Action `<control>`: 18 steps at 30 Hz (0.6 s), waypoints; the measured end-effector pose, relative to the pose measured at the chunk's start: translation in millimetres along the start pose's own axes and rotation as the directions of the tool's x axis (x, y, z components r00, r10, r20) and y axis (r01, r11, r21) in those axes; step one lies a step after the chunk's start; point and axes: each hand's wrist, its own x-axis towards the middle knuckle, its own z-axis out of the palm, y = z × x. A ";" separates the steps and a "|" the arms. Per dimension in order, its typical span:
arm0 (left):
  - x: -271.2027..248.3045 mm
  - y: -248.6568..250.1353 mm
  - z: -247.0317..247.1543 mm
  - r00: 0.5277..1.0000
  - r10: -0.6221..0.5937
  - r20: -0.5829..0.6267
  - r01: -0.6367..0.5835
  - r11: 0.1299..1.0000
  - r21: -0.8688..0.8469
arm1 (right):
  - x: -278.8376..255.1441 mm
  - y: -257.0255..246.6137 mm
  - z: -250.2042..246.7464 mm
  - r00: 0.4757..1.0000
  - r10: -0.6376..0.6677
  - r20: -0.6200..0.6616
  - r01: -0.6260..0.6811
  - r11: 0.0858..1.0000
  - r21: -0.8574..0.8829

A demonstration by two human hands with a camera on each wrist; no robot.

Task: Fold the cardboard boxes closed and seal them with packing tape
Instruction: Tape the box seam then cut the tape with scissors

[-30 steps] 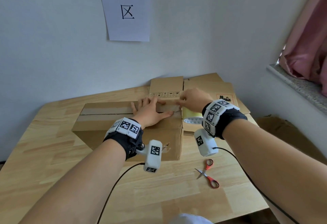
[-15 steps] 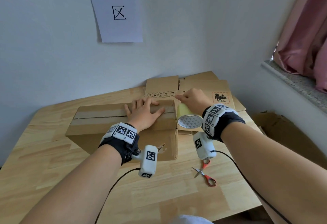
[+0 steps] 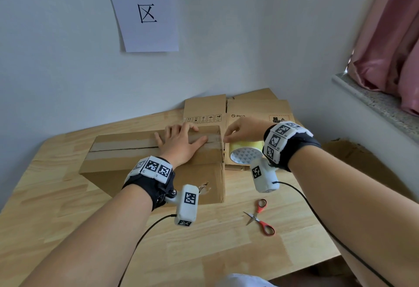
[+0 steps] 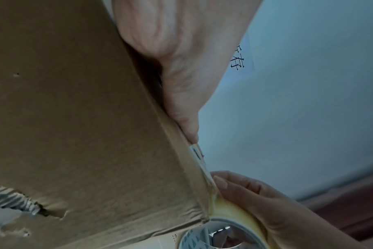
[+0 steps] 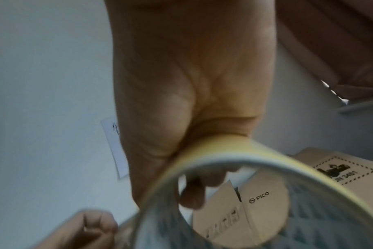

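Head view: closed box lies on the wooden table, long side across, with a tape strip running along its top seam. Left hand lies flat on the right part of the box top, fingers spread and straight, thumb pointing toward the right edge. Right hand grips the yellowish tape roll just beside the box's right end, fingers curled over the roll's rim; fingertips sit at the box's top right corner.

Left wrist view: thumb lies along the top edge of the box; tape runs from the roll up over the corner. A torn hole shows in the box's near side.

Right wrist view: palm wraps the roll's outer band; image blurred.

Flattened cartons are stacked behind the roll, against the wall. Scissors, orange-handled, blades apart, lie on the table in front of the box. A paper sign hangs on the wall.
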 end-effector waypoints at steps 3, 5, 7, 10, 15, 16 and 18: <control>-0.5 -1.3 -0.7 1.000 -0.006 0.000 0.006 1.000 -0.004 | 6.4 -2.5 -1.1 0.997 0.025 0.077 -0.026 1.000 0.002; -1.1 -2.2 -0.8 1.000 -0.006 0.000 0.006 1.000 -0.007 | 12.3 -3.8 1.1 0.994 0.042 0.105 -0.043 0.999 0.000; -1.6 -2.7 -0.6 1.000 -0.003 0.000 0.003 1.000 -0.007 | 15.1 -5.0 3.9 0.991 0.047 0.122 -0.053 0.998 0.043; -1.5 -3.8 1.4 1.000 0.002 -0.002 -0.002 1.000 -0.001 | 16.6 -4.5 8.0 0.993 0.053 0.104 -0.066 0.990 0.124; -2.0 -2.7 2.3 1.000 0.012 -0.002 -0.012 1.000 -0.027 | 17.6 -7.5 12.6 0.997 0.034 0.073 -0.047 0.983 0.180; -2.2 -2.0 2.4 1.000 0.008 -0.008 -0.008 1.000 -0.027 | 18.0 -8.3 12.5 0.997 0.030 0.073 -0.043 0.982 0.184; -2.0 -1.2 2.7 1.000 0.002 -0.018 -0.003 0.999 -0.033 | 18.3 -8.4 12.7 0.997 0.029 0.077 -0.043 0.981 0.188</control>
